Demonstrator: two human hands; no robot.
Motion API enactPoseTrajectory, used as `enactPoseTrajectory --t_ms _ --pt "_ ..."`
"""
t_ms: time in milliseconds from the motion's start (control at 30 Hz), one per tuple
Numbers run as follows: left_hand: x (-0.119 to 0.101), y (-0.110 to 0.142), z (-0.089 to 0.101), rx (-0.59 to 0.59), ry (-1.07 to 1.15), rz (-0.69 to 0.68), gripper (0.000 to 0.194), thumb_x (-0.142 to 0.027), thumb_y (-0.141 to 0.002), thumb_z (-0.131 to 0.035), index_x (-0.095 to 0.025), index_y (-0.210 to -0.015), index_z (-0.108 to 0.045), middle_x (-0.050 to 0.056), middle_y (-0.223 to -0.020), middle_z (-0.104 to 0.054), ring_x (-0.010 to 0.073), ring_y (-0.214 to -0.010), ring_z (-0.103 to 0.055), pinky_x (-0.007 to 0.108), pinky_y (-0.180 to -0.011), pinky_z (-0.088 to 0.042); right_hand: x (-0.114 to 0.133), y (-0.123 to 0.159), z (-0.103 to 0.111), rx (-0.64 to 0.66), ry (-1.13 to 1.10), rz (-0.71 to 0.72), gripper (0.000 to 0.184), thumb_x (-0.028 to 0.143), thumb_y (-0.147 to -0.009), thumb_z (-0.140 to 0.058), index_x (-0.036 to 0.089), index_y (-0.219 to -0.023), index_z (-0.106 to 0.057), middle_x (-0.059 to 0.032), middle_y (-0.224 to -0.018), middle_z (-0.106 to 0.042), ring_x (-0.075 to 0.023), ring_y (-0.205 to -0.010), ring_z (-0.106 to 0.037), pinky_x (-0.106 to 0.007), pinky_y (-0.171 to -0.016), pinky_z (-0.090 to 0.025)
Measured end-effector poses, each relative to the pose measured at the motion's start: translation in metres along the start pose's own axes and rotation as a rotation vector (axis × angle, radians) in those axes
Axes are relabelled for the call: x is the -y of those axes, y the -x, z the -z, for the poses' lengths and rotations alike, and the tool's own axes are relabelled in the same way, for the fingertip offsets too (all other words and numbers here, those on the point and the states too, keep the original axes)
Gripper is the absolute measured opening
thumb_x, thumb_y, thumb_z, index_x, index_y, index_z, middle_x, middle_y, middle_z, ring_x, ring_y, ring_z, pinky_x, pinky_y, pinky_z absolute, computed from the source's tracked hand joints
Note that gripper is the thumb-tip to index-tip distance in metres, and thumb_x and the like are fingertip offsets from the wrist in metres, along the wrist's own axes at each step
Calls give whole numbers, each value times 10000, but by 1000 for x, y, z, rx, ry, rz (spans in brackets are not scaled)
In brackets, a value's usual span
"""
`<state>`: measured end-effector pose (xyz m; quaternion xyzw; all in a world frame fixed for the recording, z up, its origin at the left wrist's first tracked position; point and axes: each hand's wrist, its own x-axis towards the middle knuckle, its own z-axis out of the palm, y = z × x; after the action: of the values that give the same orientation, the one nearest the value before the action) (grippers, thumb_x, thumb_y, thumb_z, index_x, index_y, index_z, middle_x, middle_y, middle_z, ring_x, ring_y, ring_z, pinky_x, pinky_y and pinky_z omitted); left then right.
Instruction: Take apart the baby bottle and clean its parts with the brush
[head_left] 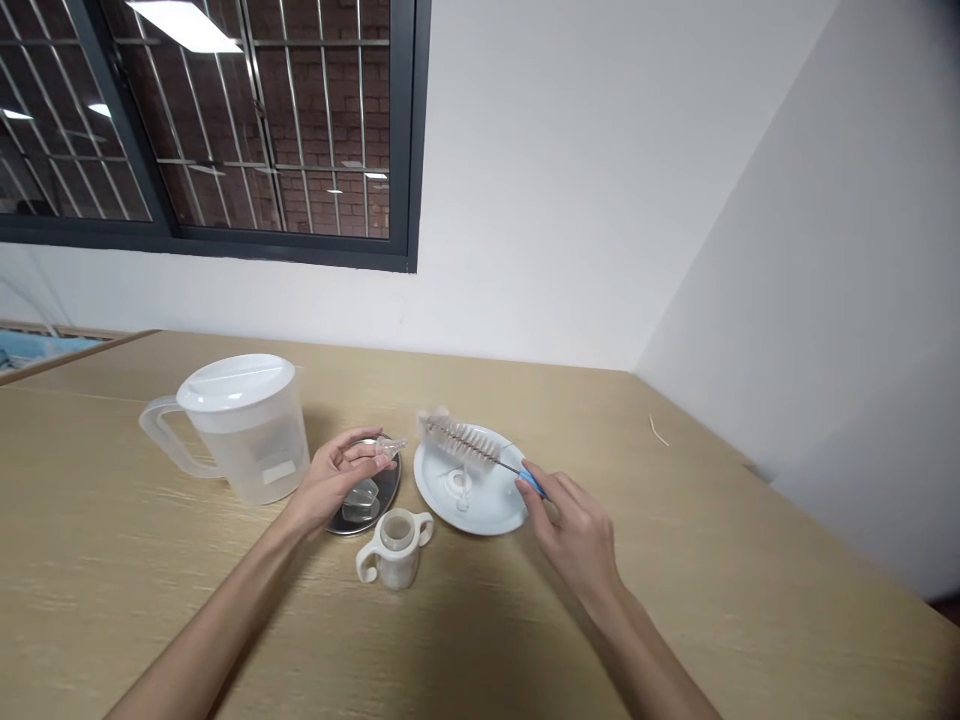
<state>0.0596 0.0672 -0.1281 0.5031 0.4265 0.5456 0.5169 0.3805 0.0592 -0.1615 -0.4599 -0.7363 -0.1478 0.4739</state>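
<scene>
Our left hand (pixel 337 480) fingers are clamped on a clear teat (pixel 390 445) above the metal dish (pixel 386 490), while our right hand (pixel 577 530) fingers are clamped on the bottle brush (pixel 469 445) over the white plate (pixel 487 510).

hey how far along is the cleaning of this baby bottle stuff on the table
Done: the bottle is apart, its white ring lying on the white plate. In hand: the left hand holds a clear teat, the right hand the bottle brush. Left: the bottle, and the clear part on the metal dish; whether they are clean is unclear.
</scene>
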Motion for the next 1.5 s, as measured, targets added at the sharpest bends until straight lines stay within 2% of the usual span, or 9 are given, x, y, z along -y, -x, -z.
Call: enactPoseTrajectory --t_ms 200,333,467,667,767,900,1067,1267,1500 --pt "-2 2 -4 67 85 106 406 -432 -814 -723 -173 -1121 -667 119 -1132 -718 212 -984 -710 312 -867 -562 4 0 3 -12 -179 40 280 219 -932 -576 194 -1203 -641 -57 -847 -678 -154 -715 -631 -277 -658 -488" --pt "-3 2 -5 52 201 180 298 -417 -830 -713 -146 -955 -712 137 -1078 -731 199 -919 -718 272 -758 -595 5 2 1 0 -135 69 299 200 -918 -599 194 -1213 -643 -47 -823 -672 -146 -700 -623 -267 -650 -476" --pt "-2 1 -5 15 344 209 229 -336 -845 -713 -151 -978 -710 117 -1129 -712 165 -946 -706 221 -763 -590 4 1 2 -22 -117 39 295 188 -907 -617 189 -1200 -651 -47 -843 -673 -144 -719 -621 -262 -663 -473" --pt "3 0 -7 9 424 173 167 -269 -788 -776 -143 -877 -711 53 -890 -717 108 -806 -684 177 -731 -573 7 1 3 -21 -186 125 363 129 -891 -630 178 -1250 -618 -35 -811 -640 -125 -694 -589 -250 -648 -460" --pt "2 1 -6 4 410 166 204 -295 -779 -784 -147 -900 -712 45 -915 -717 102 -794 -679 176 -731 -569 5 2 2 -18 -133 107 346 143 -891 -638 183 -1235 -631 -33 -814 -648 -125 -701 -593 -252 -657 -459" --pt "0 2 -4 -24 284 119 317 -368 -775 -780 -175 -1010 -689 65 -1081 -721 152 -949 -697 215 -834 -557 1 0 5 -31 -93 32 281 187 -913 -617 183 -1191 -654 -46 -856 -675 -137 -730 -614 -259 -677 -468" --pt "8 -2 1 -153 -183 -117 550 -368 -663 -849 -149 -1133 -664 114 -1081 -733 227 -992 -690 340 -915 -548 1 -3 8 -43 -98 13 257 204 -921 -606 181 -1171 -662 -52 -888 -687 -139 -755 -627 -254 -686 -475" --pt "19 -4 4 -205 -547 -410 609 -327 -721 -778 -188 -1281 -581 92 -1157 -706 217 -1003 -676 377 -944 -542 3 -1 6 -13 -127 51 281 185 -917 -611 178 -1195 -653 -41 -848 -668 -129 -735 -613 -250 -680 -469" --pt "14 4 -7 -185 -644 -434 605 -230 -701 -755 -204 -1269 -551 53 -1083 -722 199 -988 -680 342 -907 -540 8 2 1 13 -117 164 352 156 -894 -638 167 -1245 -629 -41 -818 -657 -129 -708 -600 -248 -664 -456"
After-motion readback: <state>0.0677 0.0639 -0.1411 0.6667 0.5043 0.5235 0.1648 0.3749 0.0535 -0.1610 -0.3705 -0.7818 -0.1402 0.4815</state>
